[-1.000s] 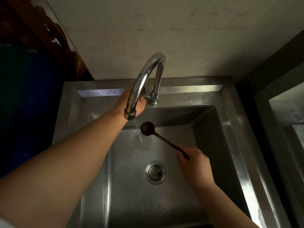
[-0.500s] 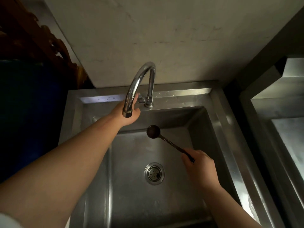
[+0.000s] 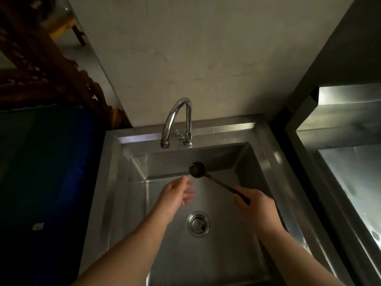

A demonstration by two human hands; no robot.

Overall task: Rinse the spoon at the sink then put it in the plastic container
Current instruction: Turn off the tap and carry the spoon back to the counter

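Observation:
A dark spoon (image 3: pixel 208 176) with a round bowl and a long striped handle hangs over the steel sink (image 3: pixel 115 182). My right hand (image 3: pixel 256 207) grips the handle's end, with the bowl pointing up and left toward the back wall of the basin. My left hand (image 3: pixel 177 193) floats open over the basin, just left of and below the spoon's bowl, fingers apart and empty. The chrome tap (image 3: pixel 175 120) arches above the back rim; no water shows at its spout. No plastic container is in view.
A round drain (image 3: pixel 198 223) sits in the basin floor between my forearms. A second steel basin or counter (image 3: pixel 350 162) stands to the right. Dark blue surface (image 3: pixel 47 162) and carved wooden furniture (image 3: pixel 41 65) lie to the left.
My left hand has left the tap handle and dropped down into the basin, now open beside the spoon. The water stream seen a second ago is gone. The view has tilted upward.

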